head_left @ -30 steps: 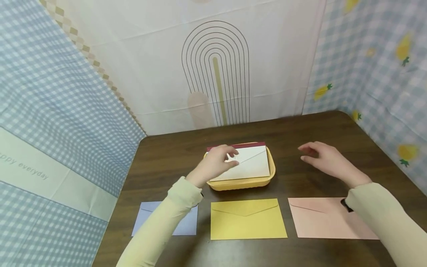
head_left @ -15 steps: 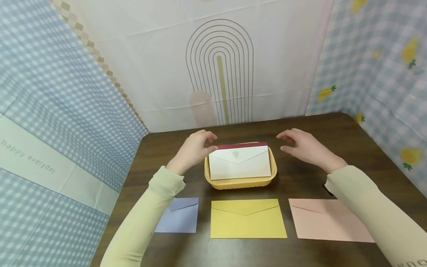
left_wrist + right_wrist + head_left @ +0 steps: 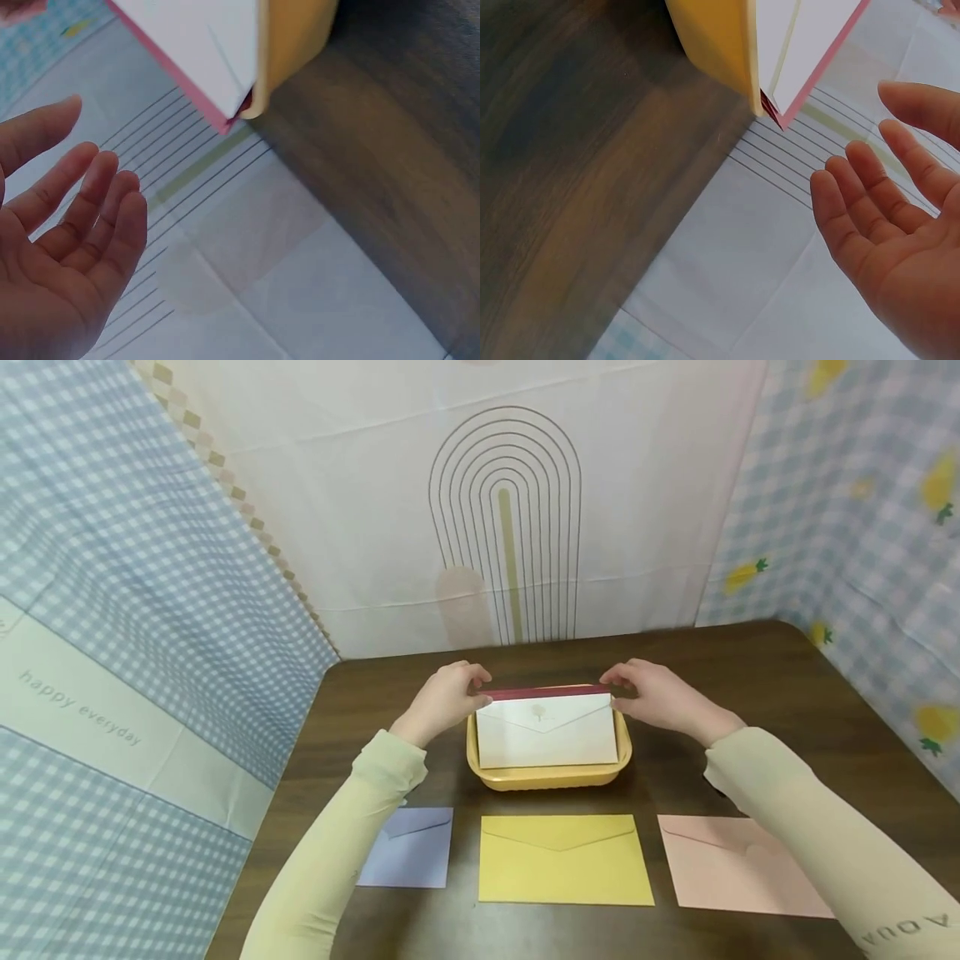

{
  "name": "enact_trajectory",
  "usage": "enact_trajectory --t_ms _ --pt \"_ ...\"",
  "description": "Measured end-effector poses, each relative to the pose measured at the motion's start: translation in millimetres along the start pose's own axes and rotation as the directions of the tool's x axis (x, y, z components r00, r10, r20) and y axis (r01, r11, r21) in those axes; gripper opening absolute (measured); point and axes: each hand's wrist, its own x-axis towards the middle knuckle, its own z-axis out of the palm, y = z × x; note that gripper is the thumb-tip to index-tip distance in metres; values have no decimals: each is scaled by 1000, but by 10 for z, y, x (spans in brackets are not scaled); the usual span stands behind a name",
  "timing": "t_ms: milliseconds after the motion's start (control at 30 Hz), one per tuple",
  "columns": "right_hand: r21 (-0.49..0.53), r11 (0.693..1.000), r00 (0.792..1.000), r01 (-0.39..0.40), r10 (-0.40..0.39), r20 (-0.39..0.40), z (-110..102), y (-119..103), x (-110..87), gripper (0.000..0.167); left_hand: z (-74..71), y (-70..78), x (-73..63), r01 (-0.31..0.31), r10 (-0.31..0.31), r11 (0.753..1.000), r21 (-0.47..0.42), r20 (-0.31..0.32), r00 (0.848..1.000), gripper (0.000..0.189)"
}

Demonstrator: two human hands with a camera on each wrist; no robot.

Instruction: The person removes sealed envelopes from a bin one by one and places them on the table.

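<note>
L hand (image 3: 444, 700) & R hand (image 3: 658, 697) now closed in on top corners, white rectangular paper envelope (image 3: 547, 739), in yellow rounded plastic-looking basket (image 3: 555, 780). Fingers parted, no pinch seen; corners prob. w/in reach.

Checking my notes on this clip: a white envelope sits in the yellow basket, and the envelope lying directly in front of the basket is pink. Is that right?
Not quite: the envelope directly in front of the yellow basket is a yellow envelope, as the head view shows. The white envelope does sit in the basket.
</note>
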Motion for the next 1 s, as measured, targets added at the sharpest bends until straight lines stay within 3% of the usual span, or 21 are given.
enact_trajectory --t_ms 233,567,1000 --pt "-25 1000 1000 -13 14 28 104 22 133 34 183 -10 138 15 -20 996 93 53 998 33" --pt "-62 998 998 -22 25 54 231 68 261 28 349 -31 205 0 -13 989 150 89 996 20" --pt "-126 991 997 -39 47 64 312 117 349 32 408 -71 241 17 -42 979 202 120 992 22"
